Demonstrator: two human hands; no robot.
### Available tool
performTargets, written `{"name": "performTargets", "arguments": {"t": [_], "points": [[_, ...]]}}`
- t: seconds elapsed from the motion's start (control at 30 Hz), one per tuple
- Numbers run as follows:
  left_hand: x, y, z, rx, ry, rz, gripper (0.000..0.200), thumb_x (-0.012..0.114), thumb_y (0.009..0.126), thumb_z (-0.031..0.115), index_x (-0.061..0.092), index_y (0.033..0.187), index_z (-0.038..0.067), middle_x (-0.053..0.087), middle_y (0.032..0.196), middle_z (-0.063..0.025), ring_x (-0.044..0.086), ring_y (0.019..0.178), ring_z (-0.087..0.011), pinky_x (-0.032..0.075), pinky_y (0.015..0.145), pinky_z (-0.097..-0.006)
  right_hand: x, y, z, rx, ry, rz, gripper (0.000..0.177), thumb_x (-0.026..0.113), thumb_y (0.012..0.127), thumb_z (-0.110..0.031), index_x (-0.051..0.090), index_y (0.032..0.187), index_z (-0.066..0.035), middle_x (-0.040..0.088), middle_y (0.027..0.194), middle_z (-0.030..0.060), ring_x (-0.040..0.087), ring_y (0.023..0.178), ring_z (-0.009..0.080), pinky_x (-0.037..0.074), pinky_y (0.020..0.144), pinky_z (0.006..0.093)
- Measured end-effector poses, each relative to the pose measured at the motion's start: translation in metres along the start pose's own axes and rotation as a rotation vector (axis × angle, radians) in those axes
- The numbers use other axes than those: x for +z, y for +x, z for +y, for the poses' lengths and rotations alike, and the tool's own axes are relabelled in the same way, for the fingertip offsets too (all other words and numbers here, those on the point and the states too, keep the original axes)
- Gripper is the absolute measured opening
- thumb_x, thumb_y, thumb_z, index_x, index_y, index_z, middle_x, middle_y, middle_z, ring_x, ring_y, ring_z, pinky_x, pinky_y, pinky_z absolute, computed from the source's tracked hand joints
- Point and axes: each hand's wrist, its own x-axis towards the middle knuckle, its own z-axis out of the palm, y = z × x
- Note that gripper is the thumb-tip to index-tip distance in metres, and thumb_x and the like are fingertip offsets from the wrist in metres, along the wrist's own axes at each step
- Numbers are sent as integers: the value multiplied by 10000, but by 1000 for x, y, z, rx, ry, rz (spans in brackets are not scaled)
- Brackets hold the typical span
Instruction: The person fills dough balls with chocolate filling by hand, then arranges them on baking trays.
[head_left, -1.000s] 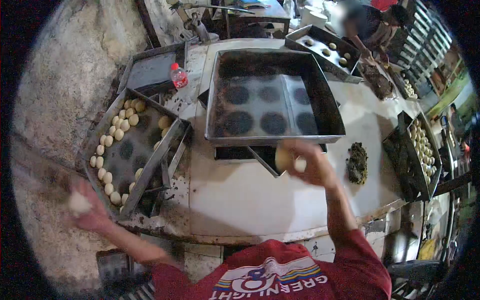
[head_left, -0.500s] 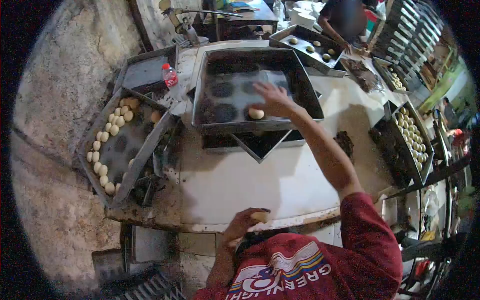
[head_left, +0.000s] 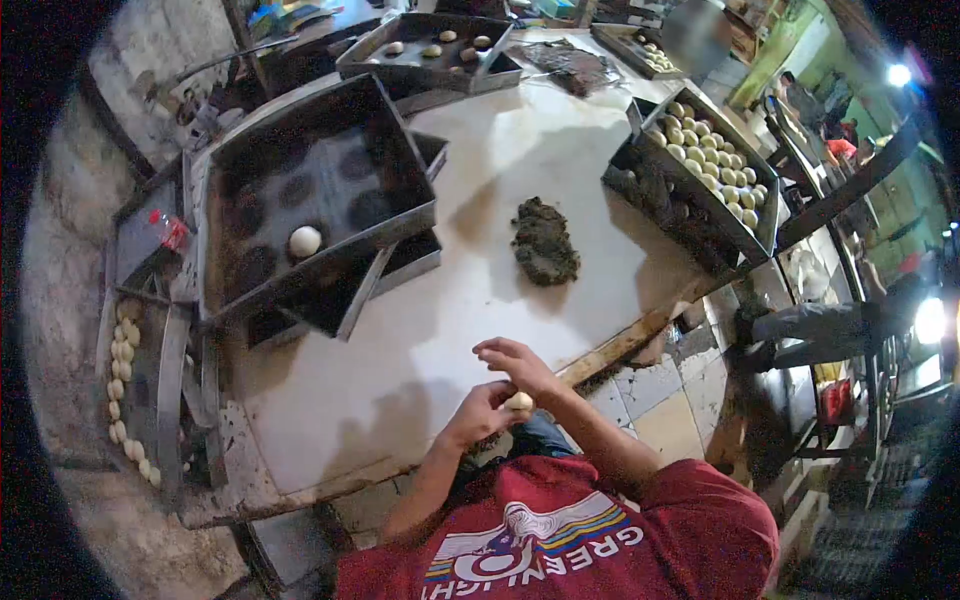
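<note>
Close to my body at the table's front edge, my left hand (head_left: 478,415) is closed round a pale dough ball (head_left: 519,402). Just above it, my right hand (head_left: 522,365) has its fingers stretched out toward the left, near the dough ball and overlapping the left hand in this view. One round dough ball (head_left: 305,241) sits near the front of a deep dark metal tray (head_left: 420,218), among several dark round marks. This tray rests on other trays set at an angle.
A dark lumpy mass (head_left: 545,242) lies on the white tabletop (head_left: 480,300). On the right stands a tray (head_left: 762,235) full of dough balls; another tray (head_left: 172,400) with a row of them is at the left. A bottle with a red cap (head_left: 170,232) stands beyond it.
My view has swung to the right. My right hand has left the dough ball in the deep tray and come back beside my left hand, which still holds its dough ball.
</note>
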Motion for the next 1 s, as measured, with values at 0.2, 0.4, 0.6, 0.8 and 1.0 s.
{"name": "performTargets", "arguments": {"t": [0.2, 0.4, 0.6, 0.8, 1.0], "points": [[39, 49, -30, -140, -610, -82, 302, 556, 841, 225, 529, 1042, 1, 579, 915, -63, 558, 824, -156, 471, 756, -280, -166, 83, 2, -406, -465, 485, 203, 549, 825, -152, 603, 980, -33, 631, 885, 98, 593, 810, 192, 468, 727, 300], [41, 75, -74, 118, -1017, 347, 438, 444, 864, 413, 468, 1088, 37, 524, 1021, -71, 491, 979, -220, 383, 891, -386, -279, 179, -14, -678, -684, 368, 173, 570, 782, -97, 614, 933, -24, 617, 882, 132, 598, 807, 223, 465, 724, 309], [50, 88, -33, 52, -536, 619, 305, 533, 822, 137, 459, 1066, -29, 519, 999, -101, 500, 929, -196, 399, 846, -329, -301, 201, 0, -616, -1006, -30, 190, 545, 733, -88, 607, 900, -21, 599, 896, 165, 570, 859, 281, 450, 721, 352], [48, 131, 4, 109, -628, 578, 374, 493, 777, 29, 429, 1136, -55, 523, 1062, -122, 498, 1011, -217, 391, 911, -340, -309, 200, 21, -553, -606, -40, 197, 608, 691, -66, 640, 884, -45, 606, 907, 129, 581, 857, 272, 464, 751, 351], [45, 165, 26, 114, -364, 594, 285, 446, 840, 27, 472, 1105, -74, 546, 1027, -112, 524, 960, -185, 411, 880, -298, -266, 116, -30, -228, -5, 195, 240, 563, 802, -70, 591, 1025, 16, 618, 961, 105, 587, 857, 196, 465, 773, 290]]}}
